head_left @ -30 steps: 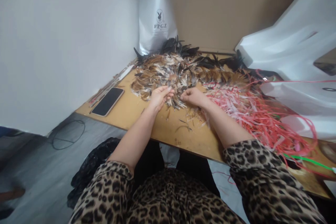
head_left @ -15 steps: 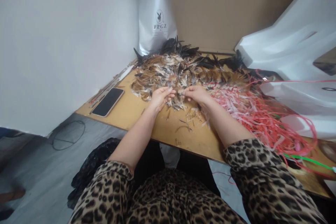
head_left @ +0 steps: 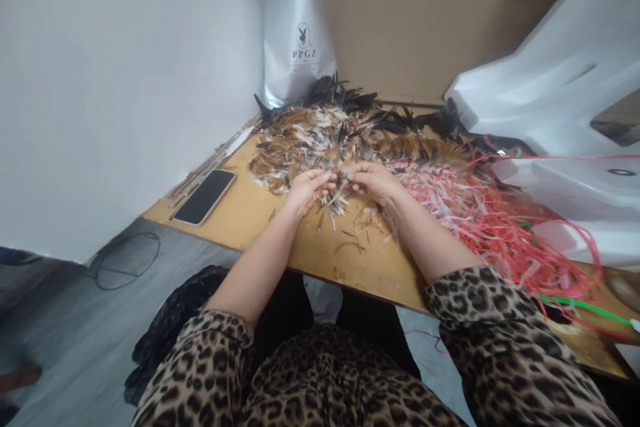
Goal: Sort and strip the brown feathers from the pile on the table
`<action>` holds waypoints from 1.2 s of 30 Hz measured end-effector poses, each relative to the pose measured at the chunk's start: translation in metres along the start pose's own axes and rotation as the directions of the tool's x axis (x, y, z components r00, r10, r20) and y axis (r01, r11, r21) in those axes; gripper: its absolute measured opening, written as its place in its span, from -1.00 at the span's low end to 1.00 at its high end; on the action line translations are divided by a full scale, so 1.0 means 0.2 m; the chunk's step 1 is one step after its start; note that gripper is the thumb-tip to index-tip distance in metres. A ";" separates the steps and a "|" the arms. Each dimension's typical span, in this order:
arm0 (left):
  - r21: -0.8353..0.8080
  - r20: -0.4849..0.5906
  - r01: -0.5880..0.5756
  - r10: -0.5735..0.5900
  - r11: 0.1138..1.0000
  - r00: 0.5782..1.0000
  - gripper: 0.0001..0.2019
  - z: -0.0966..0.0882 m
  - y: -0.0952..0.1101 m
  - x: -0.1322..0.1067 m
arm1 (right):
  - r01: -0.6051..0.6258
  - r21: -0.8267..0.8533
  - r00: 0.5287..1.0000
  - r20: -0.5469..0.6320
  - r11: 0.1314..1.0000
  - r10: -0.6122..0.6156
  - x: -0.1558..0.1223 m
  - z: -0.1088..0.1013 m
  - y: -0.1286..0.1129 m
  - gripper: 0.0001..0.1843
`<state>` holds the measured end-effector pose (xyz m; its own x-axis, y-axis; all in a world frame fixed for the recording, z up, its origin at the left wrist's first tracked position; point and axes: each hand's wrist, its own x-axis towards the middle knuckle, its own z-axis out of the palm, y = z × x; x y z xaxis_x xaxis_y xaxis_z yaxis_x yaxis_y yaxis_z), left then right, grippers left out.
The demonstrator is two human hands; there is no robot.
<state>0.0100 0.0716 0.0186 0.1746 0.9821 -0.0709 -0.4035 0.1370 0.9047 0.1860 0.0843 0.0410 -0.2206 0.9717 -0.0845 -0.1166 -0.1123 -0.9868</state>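
Right of the phone (head_left: 205, 196), our left hand (head_left: 306, 188) and right hand (head_left: 374, 180) hold a feather tuft (head_left: 340, 197) at the near edge of the feather pile (head_left: 310, 140) on the worktop (head_left: 320, 250), with the fingers of both hands pinched shut on it. We judge it light, soft and easily bent (best held at the quills). Its tips seem to fan toward us, long axis roughly front-to-back.

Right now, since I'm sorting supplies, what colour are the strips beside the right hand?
Mostly red and pale pink strips, best seen in the head view.
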 end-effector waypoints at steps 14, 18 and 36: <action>-0.029 -0.033 0.018 -0.019 0.999 0.999 -0.79 0.01 0.01 -0.01 | -0.011 -0.039 0.999 -0.047 0.999 0.009 0.01 -0.02 0.03 -0.71; -0.034 -0.035 0.009 -0.010 0.999 0.999 -0.78 0.01 0.01 0.00 | 0.036 -0.019 0.995 -0.091 0.999 -0.037 0.02 -0.01 0.02 -0.70; -0.169 0.098 0.081 -0.065 0.982 0.993 -0.88 -0.01 0.00 0.01 | 0.126 0.181 0.985 -0.140 0.975 -0.101 -0.01 0.06 0.01 -0.77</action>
<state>0.0084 0.0734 0.0180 0.2872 0.9538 -0.0880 -0.5345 0.2358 0.8116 0.1738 0.0793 0.0415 -0.0697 0.9976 -0.0026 -0.3164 -0.0245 -0.9483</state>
